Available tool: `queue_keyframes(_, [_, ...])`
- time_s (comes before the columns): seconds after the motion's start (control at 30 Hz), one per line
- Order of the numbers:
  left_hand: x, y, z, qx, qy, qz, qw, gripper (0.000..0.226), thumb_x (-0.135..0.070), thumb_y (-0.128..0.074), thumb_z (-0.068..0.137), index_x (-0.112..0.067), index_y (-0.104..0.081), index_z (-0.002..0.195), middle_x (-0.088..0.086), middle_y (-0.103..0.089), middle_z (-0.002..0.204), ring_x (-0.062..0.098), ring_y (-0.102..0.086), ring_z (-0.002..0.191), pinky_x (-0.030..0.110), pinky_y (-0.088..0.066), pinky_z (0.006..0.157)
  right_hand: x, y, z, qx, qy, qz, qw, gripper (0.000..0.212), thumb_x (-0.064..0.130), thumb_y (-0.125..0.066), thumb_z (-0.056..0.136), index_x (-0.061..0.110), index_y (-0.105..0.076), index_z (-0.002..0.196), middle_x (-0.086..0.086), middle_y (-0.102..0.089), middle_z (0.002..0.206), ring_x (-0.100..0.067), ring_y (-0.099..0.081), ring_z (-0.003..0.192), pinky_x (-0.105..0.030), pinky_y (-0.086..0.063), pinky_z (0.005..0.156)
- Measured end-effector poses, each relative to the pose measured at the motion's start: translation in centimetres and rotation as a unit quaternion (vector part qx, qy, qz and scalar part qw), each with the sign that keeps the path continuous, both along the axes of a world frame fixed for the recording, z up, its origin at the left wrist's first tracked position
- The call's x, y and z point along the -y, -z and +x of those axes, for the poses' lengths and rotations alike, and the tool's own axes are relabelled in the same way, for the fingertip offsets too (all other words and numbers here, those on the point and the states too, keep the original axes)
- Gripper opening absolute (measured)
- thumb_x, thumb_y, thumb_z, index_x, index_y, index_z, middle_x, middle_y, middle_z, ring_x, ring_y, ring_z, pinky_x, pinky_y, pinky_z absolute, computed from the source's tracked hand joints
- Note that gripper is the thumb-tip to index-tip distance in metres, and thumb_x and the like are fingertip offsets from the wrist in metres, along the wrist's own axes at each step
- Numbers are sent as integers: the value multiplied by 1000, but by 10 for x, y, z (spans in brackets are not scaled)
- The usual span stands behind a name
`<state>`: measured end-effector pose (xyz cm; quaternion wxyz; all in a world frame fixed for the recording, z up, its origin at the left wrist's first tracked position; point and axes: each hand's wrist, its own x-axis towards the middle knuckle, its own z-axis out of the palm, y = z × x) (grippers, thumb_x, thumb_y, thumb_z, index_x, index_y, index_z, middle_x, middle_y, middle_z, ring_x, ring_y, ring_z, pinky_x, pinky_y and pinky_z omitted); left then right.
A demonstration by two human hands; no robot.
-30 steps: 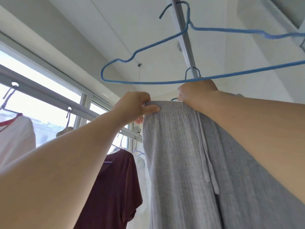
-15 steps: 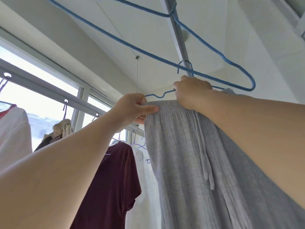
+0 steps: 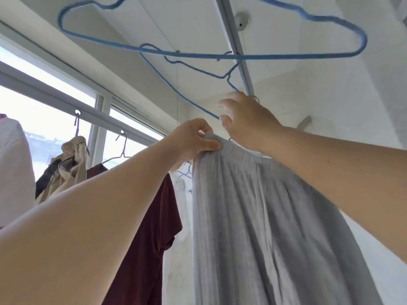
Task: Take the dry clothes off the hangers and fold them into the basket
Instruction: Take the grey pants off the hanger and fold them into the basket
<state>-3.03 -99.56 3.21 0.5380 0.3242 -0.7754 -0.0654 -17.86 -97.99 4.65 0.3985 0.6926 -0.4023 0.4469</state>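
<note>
Grey ribbed garment (image 3: 264, 216), elastic waistband uppermost: hung full length through the centre and lower right, largest item in view, no label or writing legible on it. Window (image 3: 55, 102) with grey frame: ran across the left, bright outside. Metal ceiling rail (image 3: 236, 47): crossed overhead from top centre toward the hands. Maroon short-sleeved shirt (image 3: 149, 227): hung on a wire hanger just left of the grey garment, partly behind the left forearm. White garment (image 3: 13, 168): at the far left edge, cut off by the frame. Beige and dark bundle of clothes (image 3: 66, 170): hung from a hook at the window bar, between the white garment and the maroon shirt. Empty blue hanger (image 3: 198, 55): hung from the rail above both hands, nothing on it. Second blue hanger (image 3: 176, 89): sloped down to the right hand. Left hand (image 3: 193, 139): closed, pinching the waistband's left corner between thumb and fingers. Right hand (image 3: 246, 119): fingers loosely spread, above the waistband at the second hanger's wire; contact with the wire could not be told.
</note>
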Motion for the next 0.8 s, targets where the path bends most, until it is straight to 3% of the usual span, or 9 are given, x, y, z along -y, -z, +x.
queue_keyframes(0.23, [13, 52, -26, 109, -16, 75, 991, 24, -10, -75, 72, -22, -60, 86, 7, -55, 86, 20, -53, 80, 31, -45, 76, 17, 78, -26, 32, -80, 79, 993, 35, 20, -39, 97, 18, -51, 130, -1, -46, 133, -19, -43, 123, -34, -37, 95])
queue_keyframes(0.37, [16, 80, -30, 114, -6, 119, 986, 25, -7, -73, 75, -10, -62, 97, 2, -52, 73, 15, -49, 70, 29, -41, 73, 22, 126, -31, 70, -140, 174, 972, 35, 21, -39, 98, 19, -49, 131, -3, -52, 129, -20, -51, 115, -35, -42, 94])
queue_keyframes(0.5, [11, 107, -28, 106, -10, 157, 982, 25, -5, -74, 74, -9, -62, 96, 3, -58, 73, 15, -54, 68, 26, -46, 71, 29, 166, -31, 158, -211, 295, 918, 34, 19, -37, 98, 20, -49, 130, 0, -58, 123, -15, -55, 105, -26, -41, 86])
queue_keyframes(0.6, [4, 128, -21, 98, -25, 182, 978, 24, -5, -75, 73, -12, -62, 92, 4, -60, 75, 18, -57, 70, 33, -49, 77, 29, 197, -27, 214, -297, 398, 841, 26, 31, -41, 97, 20, -56, 116, 0, -62, 108, -13, -61, 84, -31, -47, 85])
queue_keyframes(0.67, [-1, 141, -17, 88, -33, 190, 977, 22, -5, -74, 74, -13, -62, 91, 5, -60, 75, 18, -57, 69, 34, -49, 77, 26, 215, -26, 220, -327, 453, 800, 30, 43, -45, 94, 21, -58, 109, -2, -65, 103, -18, -64, 87, -36, -50, 87])
queue_keyframes(0.8, [-11, 158, -9, 61, -42, 201, 977, 23, -5, -73, 74, -11, -62, 94, 4, -59, 72, 18, -57, 68, 34, -50, 72, 23, 248, -32, 134, -291, 507, 800, 29, 40, -65, 82, 25, -59, 107, 3, -67, 96, -14, -63, 88, -33, -50, 84])
